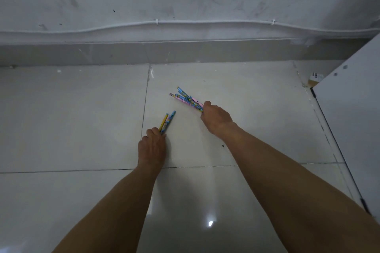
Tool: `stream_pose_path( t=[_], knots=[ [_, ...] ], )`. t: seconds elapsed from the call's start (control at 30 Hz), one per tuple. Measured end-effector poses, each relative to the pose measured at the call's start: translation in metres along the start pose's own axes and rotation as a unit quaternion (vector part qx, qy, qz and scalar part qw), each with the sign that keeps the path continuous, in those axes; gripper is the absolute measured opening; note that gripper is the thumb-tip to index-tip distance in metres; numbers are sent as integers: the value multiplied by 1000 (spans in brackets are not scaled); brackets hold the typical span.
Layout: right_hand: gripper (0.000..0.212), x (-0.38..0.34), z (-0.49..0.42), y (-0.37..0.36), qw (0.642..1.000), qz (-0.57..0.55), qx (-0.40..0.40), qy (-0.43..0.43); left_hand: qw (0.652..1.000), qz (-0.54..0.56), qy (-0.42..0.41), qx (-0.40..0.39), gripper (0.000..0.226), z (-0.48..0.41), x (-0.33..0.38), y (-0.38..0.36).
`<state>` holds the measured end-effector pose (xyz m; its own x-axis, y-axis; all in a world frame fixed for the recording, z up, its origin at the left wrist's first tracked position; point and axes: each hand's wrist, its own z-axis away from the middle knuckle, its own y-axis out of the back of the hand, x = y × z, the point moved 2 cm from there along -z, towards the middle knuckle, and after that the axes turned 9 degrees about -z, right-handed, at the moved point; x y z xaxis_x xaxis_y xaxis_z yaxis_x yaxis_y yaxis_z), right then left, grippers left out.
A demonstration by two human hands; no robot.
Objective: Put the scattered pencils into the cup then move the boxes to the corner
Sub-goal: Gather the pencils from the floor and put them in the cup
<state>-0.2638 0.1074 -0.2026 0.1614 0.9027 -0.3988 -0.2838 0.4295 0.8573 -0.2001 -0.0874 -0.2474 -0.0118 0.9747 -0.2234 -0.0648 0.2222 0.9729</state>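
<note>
Head view: pencils (pixel 186 98) in both fists.

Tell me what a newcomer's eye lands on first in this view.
Two bare arms reaching over a pale tiled floor. The right hand, centre right, grips a fan of blue and pink pencils; the left hand holds a smaller bunch. A white cable runs along the wall behind.
</note>
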Motion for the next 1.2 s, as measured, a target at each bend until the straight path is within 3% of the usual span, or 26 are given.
stream_pose_path(
  t=[0.13,0.23,0.47,0.57,0.63,0.77,0.9,1.07,1.2],
  knots=[
    [24,-5,10,2,1000,-3,-2,5,993,-107,-34,-47,13,10,1,3],
    [24,-7,18,4,1000,-5,-7,4,990,-119,-59,-43,11,10,0,8],
    [25,-3,34,2,999,-44,-14,-8,998,-22,-55,-22,5,10,-4,12],
    [30,1,41,-1,995,-97,-21,-16,999,15,-46,12,13,3,-5,17],
    [32,3,44,-2,991,-130,-22,-21,993,112,-42,-4,8,-6,-2,21],
    [39,0,46,0,966,-255,-17,-33,930,355,75,-50,17,-23,2,30],
    [40,-13,47,2,936,-350,9,-22,892,444,56,-59,22,-25,14,56],
    [32,-36,59,9,891,-453,31,-16,815,571,68,-76,15,-20,28,85],
    [33,-53,70,29,869,-491,60,4,784,614,70,-55,17,-14,38,113]
  ],
)
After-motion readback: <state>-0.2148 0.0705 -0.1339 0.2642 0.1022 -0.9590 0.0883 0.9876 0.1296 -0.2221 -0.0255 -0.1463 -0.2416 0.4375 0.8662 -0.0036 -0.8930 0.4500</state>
